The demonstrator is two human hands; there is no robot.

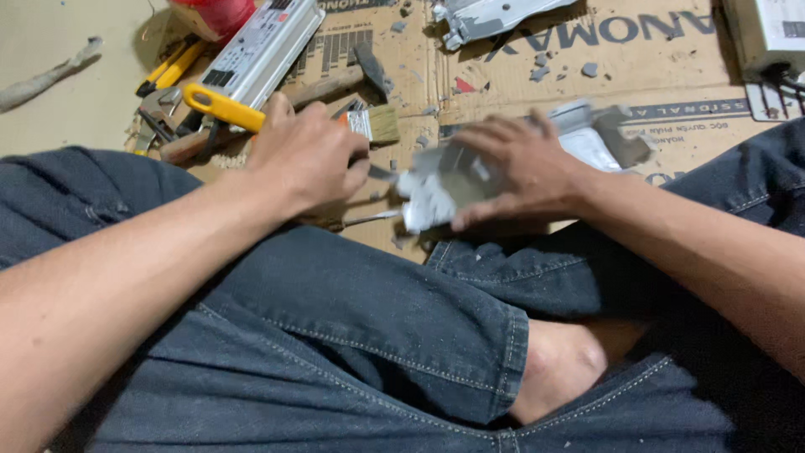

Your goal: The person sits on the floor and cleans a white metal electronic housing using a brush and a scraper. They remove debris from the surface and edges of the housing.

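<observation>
Surface: flattened brown cardboard [503, 75] spread on the floor, matt and creased, dotted with small grey chips.
Grey piece: a flat, pale grey metal-looking part [440, 189] with jagged, broken edges, blurred in this view; it sits at the near edge of the cardboard, just beyond the person's crossed legs in dark blue denim.
Right hand: the right hand [524, 168] lies palm down over the grey piece, fingers spread and curled around its far side, its grip holding the piece.
Left hand: the left hand [306, 155] is curled into a narrow grip around a thin metal tool [369, 218]; only the slim shaft shows, its tip touching the left edge of the grey piece.
Hammer: a hammer [352, 75] with a wooden handle and dark steel head lies just behind the left hand.
Brush: a small paintbrush [373, 124] with pale bristles rests beside the hammer.
Pliers: yellow-handled pliers [220, 107] lie near the cardboard's left edge.
Box: a long, ribbed, silver-white metal box [264, 42] sits towards the far left corner.
</observation>
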